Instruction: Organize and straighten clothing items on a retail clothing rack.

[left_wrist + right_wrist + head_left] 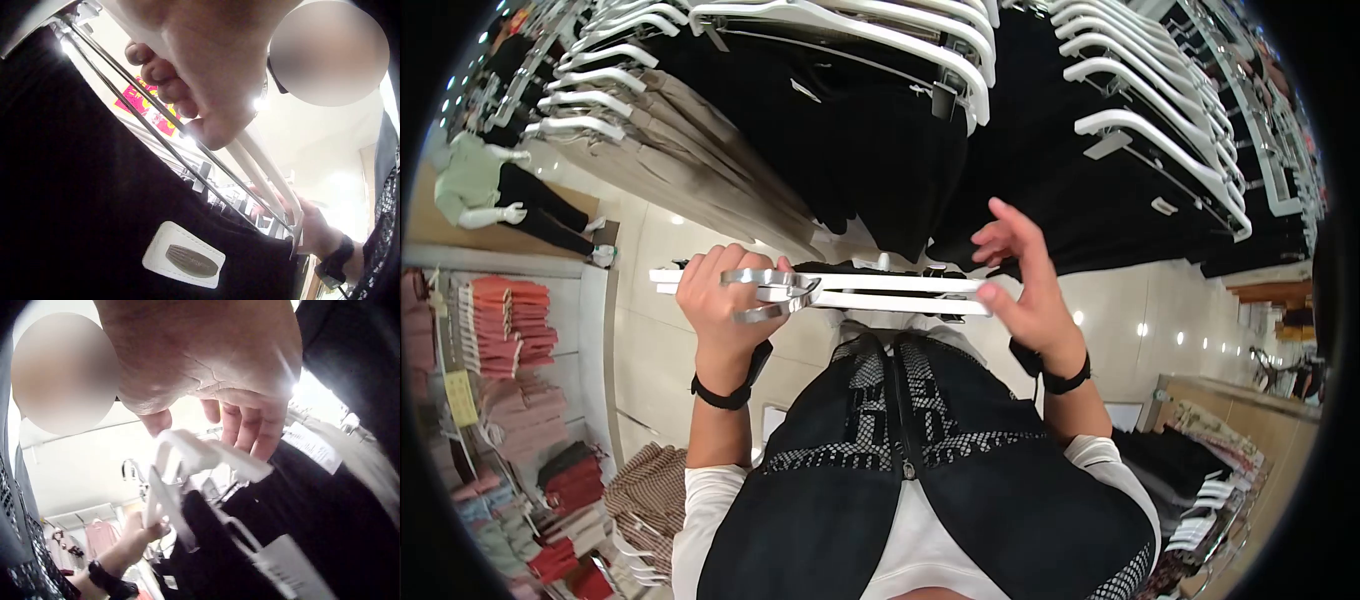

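Note:
My left hand grips two white clothes hangers by the middle, with their flat metal hooks beside the fingers. In the left wrist view, a black garment with a pale stitched patch hangs at a hanger's thin metal rods. My right hand is at the hangers' right end, fingers spread and thumb close to the tips. White hanger ends show just below its loosely bent fingers in the right wrist view. A white tag hangs by the black cloth there.
Ahead, racks carry black garments and beige trousers on white hangers. A mannequin stands at the far left, above shelves of pink and red clothes. More clothes hang low at the right, beside a wooden panel.

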`<act>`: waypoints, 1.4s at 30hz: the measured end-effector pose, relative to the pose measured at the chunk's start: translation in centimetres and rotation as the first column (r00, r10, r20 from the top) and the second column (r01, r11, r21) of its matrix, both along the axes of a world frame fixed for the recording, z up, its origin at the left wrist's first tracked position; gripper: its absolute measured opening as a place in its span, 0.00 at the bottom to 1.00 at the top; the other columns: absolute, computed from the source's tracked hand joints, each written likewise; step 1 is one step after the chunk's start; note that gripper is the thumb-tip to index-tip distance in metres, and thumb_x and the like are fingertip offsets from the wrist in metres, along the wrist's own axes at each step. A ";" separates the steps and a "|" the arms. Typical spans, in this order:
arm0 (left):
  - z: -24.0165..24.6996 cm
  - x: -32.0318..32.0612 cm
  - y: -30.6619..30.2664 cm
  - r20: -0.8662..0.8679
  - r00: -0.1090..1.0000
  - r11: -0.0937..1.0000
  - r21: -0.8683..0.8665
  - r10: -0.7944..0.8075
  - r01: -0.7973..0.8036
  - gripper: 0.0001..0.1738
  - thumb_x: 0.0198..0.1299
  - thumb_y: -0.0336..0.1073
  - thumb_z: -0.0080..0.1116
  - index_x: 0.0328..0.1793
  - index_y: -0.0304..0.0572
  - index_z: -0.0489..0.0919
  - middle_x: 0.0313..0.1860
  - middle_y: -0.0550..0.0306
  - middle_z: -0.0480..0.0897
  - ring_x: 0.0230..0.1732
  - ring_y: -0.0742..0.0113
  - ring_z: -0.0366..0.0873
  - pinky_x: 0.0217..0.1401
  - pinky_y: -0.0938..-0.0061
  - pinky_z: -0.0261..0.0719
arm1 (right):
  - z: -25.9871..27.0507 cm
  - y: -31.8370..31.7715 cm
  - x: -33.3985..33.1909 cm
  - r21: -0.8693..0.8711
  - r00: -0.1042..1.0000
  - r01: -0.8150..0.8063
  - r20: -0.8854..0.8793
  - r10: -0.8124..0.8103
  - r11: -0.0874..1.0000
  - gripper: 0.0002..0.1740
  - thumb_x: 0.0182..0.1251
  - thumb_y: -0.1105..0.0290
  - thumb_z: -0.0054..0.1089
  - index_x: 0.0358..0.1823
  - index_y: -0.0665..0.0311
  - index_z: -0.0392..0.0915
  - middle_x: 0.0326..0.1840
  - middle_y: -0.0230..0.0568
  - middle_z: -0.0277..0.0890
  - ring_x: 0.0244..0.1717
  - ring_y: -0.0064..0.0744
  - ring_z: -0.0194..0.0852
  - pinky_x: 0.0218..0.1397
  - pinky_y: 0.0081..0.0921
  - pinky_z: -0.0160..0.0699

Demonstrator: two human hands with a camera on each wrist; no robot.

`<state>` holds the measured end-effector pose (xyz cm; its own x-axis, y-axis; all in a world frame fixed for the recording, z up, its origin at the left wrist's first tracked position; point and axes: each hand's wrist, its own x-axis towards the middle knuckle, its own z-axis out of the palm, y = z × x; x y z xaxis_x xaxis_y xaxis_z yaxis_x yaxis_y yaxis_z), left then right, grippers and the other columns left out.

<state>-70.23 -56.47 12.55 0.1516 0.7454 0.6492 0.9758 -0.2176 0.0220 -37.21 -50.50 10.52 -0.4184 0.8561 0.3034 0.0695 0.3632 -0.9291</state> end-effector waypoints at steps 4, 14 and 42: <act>0.5 2.0 -0.2 0.061 0.997 0.999 -0.019 0.035 -0.034 0.12 0.41 0.30 0.72 0.23 0.47 0.75 0.23 0.57 0.73 0.26 0.54 0.74 0.33 0.62 0.72 | 1.9 1.0 -0.9 0.256 0.951 -0.254 0.244 0.192 0.933 0.30 0.65 0.71 0.68 0.70 0.67 0.76 0.50 0.48 0.81 0.47 0.48 0.78 0.54 0.40 0.78; 0.5 2.5 0.1 0.042 0.999 1.000 0.011 0.003 -0.003 0.13 0.34 0.31 0.70 0.25 0.46 0.75 0.26 0.58 0.67 0.28 0.56 0.69 0.32 0.63 0.62 | 5.2 0.4 -2.0 0.314 0.859 -0.285 0.503 0.096 0.906 0.22 0.69 0.73 0.62 0.65 0.64 0.79 0.40 0.38 0.82 0.42 0.41 0.76 0.52 0.39 0.72; -0.5 -10.1 12.7 0.056 0.899 0.896 0.133 -0.435 0.425 0.22 0.53 0.38 0.76 0.19 0.49 0.71 0.16 0.60 0.70 0.18 0.59 0.71 0.23 0.64 0.66 | 12.0 8.0 -9.1 0.928 0.639 0.174 0.149 -0.755 0.331 0.14 0.55 0.72 0.79 0.41 0.62 0.85 0.31 0.35 0.81 0.33 0.40 0.74 0.34 0.34 0.74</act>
